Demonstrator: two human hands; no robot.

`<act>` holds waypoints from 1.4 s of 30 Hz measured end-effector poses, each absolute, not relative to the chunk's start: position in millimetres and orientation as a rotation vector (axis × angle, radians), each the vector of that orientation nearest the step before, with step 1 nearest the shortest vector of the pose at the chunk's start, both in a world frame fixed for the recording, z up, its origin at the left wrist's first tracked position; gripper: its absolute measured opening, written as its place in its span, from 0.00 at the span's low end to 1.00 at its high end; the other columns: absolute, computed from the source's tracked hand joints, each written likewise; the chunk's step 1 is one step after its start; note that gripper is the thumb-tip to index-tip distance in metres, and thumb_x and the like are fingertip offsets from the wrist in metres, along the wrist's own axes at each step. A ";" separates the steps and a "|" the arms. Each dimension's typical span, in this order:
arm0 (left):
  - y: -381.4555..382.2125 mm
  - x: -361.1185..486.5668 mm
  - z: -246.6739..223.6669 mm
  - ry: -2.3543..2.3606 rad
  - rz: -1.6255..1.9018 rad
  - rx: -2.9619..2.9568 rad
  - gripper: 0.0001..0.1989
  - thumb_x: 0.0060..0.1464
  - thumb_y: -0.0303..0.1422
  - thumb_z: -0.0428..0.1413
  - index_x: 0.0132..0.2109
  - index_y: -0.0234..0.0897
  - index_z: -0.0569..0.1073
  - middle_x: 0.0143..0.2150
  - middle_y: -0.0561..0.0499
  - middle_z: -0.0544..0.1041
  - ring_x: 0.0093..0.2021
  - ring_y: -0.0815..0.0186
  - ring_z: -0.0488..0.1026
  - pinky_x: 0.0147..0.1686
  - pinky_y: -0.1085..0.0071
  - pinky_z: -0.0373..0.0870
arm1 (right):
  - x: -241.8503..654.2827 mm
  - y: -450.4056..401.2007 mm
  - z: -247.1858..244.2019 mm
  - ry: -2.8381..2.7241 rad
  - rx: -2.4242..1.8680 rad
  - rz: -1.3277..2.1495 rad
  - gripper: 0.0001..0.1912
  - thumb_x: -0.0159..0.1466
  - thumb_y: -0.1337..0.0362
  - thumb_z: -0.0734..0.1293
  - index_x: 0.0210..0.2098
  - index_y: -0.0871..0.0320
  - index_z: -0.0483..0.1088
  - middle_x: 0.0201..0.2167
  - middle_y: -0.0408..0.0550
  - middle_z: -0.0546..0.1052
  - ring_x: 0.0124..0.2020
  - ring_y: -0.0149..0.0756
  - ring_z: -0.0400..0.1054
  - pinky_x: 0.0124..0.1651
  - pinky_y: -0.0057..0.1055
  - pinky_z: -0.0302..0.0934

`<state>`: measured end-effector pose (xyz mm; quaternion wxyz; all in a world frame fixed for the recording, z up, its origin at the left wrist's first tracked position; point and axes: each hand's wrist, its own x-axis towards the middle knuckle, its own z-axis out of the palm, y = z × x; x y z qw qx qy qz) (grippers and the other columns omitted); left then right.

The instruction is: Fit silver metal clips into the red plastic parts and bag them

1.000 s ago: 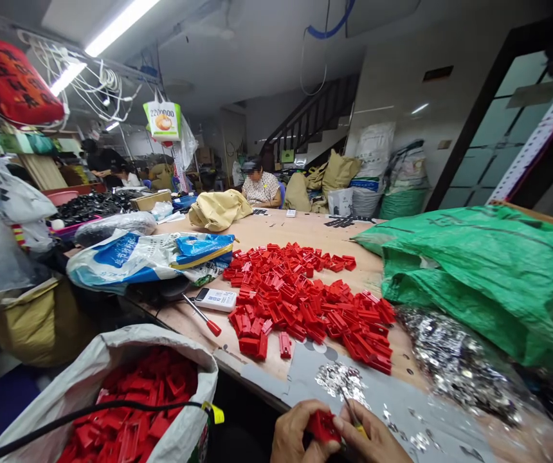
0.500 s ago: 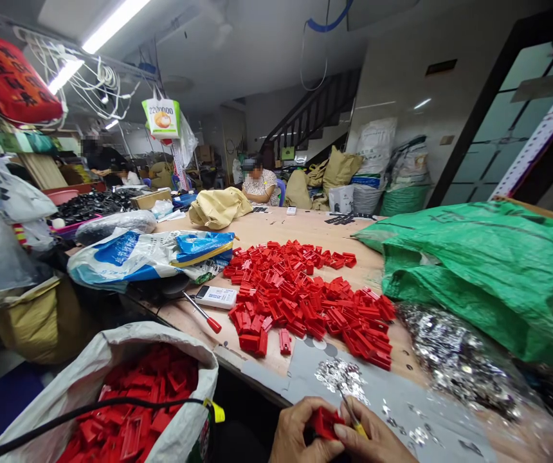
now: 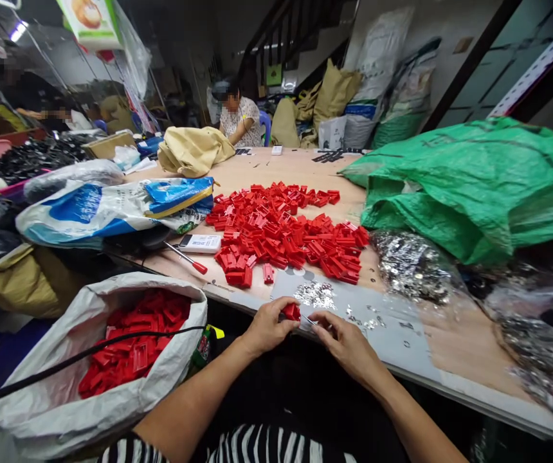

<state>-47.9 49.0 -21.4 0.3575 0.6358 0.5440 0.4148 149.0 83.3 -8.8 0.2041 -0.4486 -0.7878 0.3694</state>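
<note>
Left hand [image 3: 267,329] pinches red part [image 3: 291,312], right hand [image 3: 346,341] has fingers closed on thin tool [image 3: 310,320]; loose pinch could let it skid, jabbing left fingers.

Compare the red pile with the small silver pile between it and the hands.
The red pile spreads wide; the silver pile covers far less. The red pile has chunky, boxy pieces, the silver pile tiny, shiny ones. The red pile is mostly on bare tabletop, the silver pile on grey sheeting. Both are loose heaps.
</note>
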 end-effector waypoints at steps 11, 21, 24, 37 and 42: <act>54.7 -51.4 -27.9 1.294 1.051 1.810 0.19 0.49 0.26 0.59 0.50 0.37 0.73 0.44 0.49 0.77 0.44 0.64 0.73 0.47 0.70 0.68 | 146.3 86.6 -10.8 -2.342 -1.217 0.989 0.09 0.63 0.64 0.60 0.39 0.54 0.72 0.37 0.45 0.76 0.38 0.37 0.69 0.43 0.33 0.61; 53.6 -48.5 -28.7 1.289 1.089 1.757 0.19 0.50 0.26 0.58 0.51 0.41 0.73 0.45 0.48 0.78 0.46 0.62 0.74 0.49 0.66 0.68 | 146.4 88.3 -11.4 -2.380 -1.212 0.965 0.09 0.63 0.67 0.60 0.38 0.55 0.73 0.36 0.46 0.75 0.38 0.38 0.69 0.42 0.34 0.60; 51.4 -45.6 -31.1 1.307 1.126 1.712 0.19 0.50 0.27 0.58 0.51 0.41 0.74 0.46 0.48 0.78 0.47 0.61 0.74 0.50 0.65 0.68 | 144.1 85.7 -10.7 -2.380 -1.212 0.951 0.10 0.63 0.68 0.60 0.37 0.55 0.72 0.36 0.46 0.75 0.39 0.38 0.69 0.43 0.33 0.60; 42.6 -30.9 -33.5 1.453 1.215 1.636 0.18 0.49 0.26 0.58 0.49 0.40 0.73 0.46 0.49 0.78 0.46 0.62 0.74 0.49 0.65 0.68 | 131.5 68.1 -9.7 -2.349 -1.278 0.835 0.09 0.64 0.69 0.56 0.39 0.57 0.67 0.37 0.49 0.72 0.40 0.39 0.68 0.44 0.36 0.61; 29.1 -30.1 -29.7 1.466 1.273 1.600 0.15 0.50 0.28 0.58 0.46 0.39 0.72 0.41 0.50 0.78 0.41 0.64 0.73 0.46 0.67 0.68 | 140.5 60.7 -16.2 -2.110 -1.186 0.919 0.12 0.68 0.61 0.53 0.44 0.56 0.64 0.42 0.51 0.72 0.45 0.40 0.66 0.48 0.38 0.60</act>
